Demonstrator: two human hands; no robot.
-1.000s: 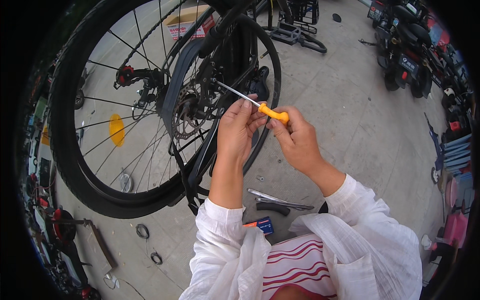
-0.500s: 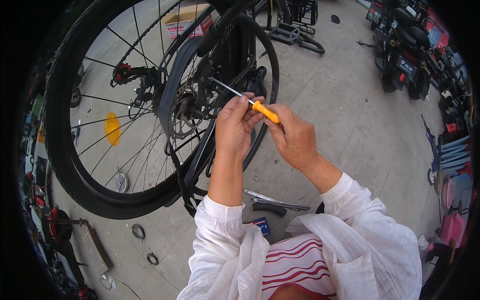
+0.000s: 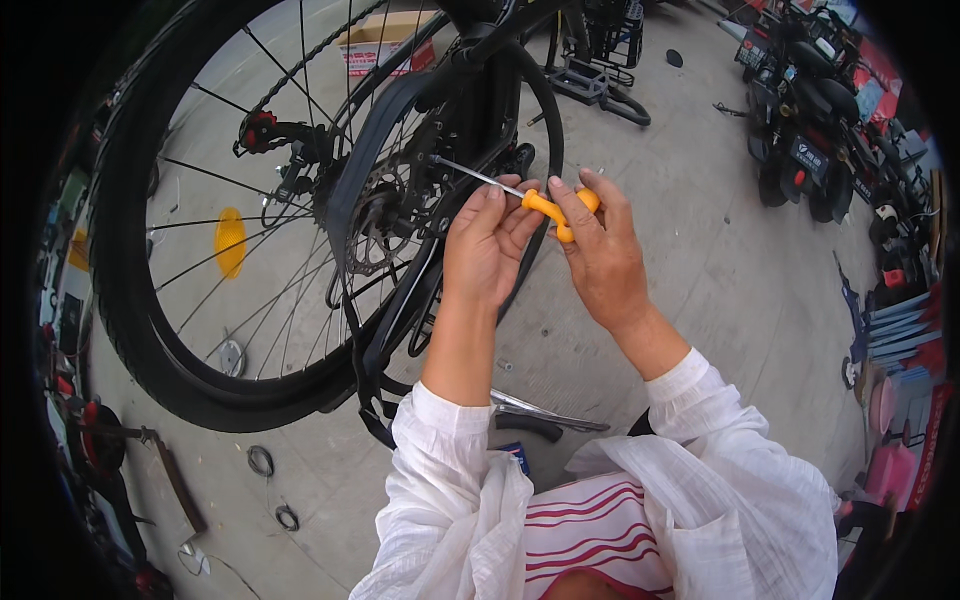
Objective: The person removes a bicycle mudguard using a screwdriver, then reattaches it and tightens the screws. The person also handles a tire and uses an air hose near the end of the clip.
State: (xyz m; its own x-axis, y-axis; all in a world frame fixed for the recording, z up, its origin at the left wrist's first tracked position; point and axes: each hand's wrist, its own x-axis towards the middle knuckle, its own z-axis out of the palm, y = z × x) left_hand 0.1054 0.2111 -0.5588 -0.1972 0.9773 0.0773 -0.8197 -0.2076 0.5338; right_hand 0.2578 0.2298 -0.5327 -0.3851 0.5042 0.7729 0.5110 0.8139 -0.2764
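At upper centre, a yellow-handled tool (image 3: 548, 208), gripped by the right hand (image 3: 608, 255), pinched by the left hand (image 3: 480, 248), is apparently being turned at the bicycle (image 3: 350, 185), requiring steady alignment.

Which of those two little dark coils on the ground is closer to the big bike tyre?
The upper coil, just below the tyre in the picture; the lower coil lies farther away from it.

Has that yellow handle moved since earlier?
Yes: against the bicycle frame, the yellow handle has turned about its shaft; clockwise or counterclockwise, I cannot tell.
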